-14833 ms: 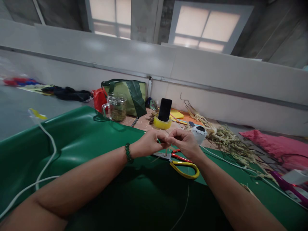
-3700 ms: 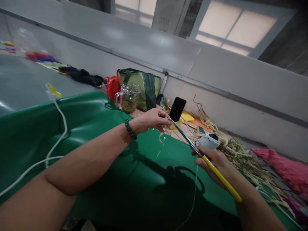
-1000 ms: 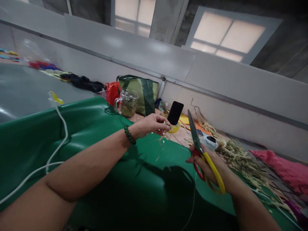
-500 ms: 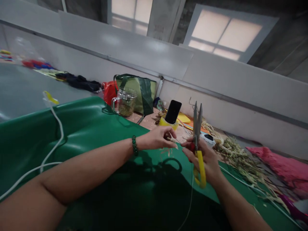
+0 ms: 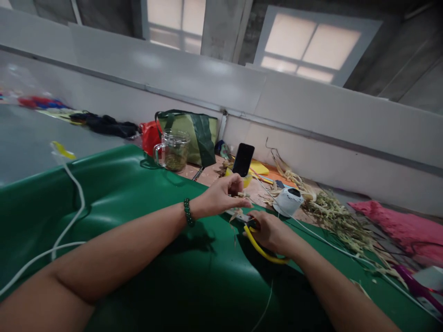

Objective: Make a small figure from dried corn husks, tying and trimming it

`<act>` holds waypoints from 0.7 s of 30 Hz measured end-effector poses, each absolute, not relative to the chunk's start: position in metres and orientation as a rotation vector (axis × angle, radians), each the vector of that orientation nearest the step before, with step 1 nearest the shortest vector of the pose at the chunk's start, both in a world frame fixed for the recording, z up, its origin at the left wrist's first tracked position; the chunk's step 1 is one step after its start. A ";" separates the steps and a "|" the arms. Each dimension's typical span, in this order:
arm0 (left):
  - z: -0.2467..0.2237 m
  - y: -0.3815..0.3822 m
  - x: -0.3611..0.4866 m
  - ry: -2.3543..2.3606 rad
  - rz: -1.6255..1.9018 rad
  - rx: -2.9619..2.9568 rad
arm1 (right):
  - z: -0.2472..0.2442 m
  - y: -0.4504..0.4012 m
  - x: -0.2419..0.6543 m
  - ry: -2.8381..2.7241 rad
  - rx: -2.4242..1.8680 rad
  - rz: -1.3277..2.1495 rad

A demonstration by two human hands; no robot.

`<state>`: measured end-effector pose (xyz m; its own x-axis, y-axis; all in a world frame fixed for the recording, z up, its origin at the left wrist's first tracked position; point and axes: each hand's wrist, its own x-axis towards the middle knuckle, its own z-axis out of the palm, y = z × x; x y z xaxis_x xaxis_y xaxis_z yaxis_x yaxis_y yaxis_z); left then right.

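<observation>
My left hand [image 5: 223, 196], with a green bead bracelet [image 5: 188, 212] at the wrist, pinches a small pale fibrous piece [image 5: 244, 195] that looks like dried husk. My right hand [image 5: 273, 232] is wrapped round a pair of scissors with yellow handles [image 5: 261, 249]. Their metal blades point left, just under my left fingers, and the tips are partly hidden. Thin pale strips hang by the blades. Whether the blades touch the piece I cannot tell. Both hands are over a green sheet [image 5: 138, 272], on which a thin pale thread [image 5: 266, 306] trails below my right hand.
Beyond my hands stand a glass mug [image 5: 176, 152], a green bag [image 5: 197, 133] and a phone [image 5: 243, 159] in a yellow holder. Toward the right are a white-wrapped container [image 5: 289, 203], dried plant strands [image 5: 339, 212] and pink cloth [image 5: 391, 226]. White cord [image 5: 78, 189] crosses the left side.
The scissors have swung from upright, blades up, to lying leftward under my left hand. My right hand has turned and moved closer to the left, uncovering the white-wrapped container.
</observation>
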<state>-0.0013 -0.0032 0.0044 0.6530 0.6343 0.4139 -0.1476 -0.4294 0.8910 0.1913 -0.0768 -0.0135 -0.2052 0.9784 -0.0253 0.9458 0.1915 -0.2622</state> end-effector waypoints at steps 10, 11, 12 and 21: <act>-0.002 -0.014 0.005 0.357 0.859 1.883 | 0.008 -0.088 0.195 -1.973 -1.350 0.312; -0.003 -0.016 0.006 0.335 0.832 1.859 | 0.007 -0.089 0.190 -1.903 -1.257 0.336; -0.005 -0.018 0.008 0.310 0.804 1.837 | 0.005 -0.090 0.185 -1.860 -1.184 0.358; -0.006 -0.020 0.009 0.324 0.784 1.892 | 0.000 -0.090 0.177 -1.644 -1.119 0.408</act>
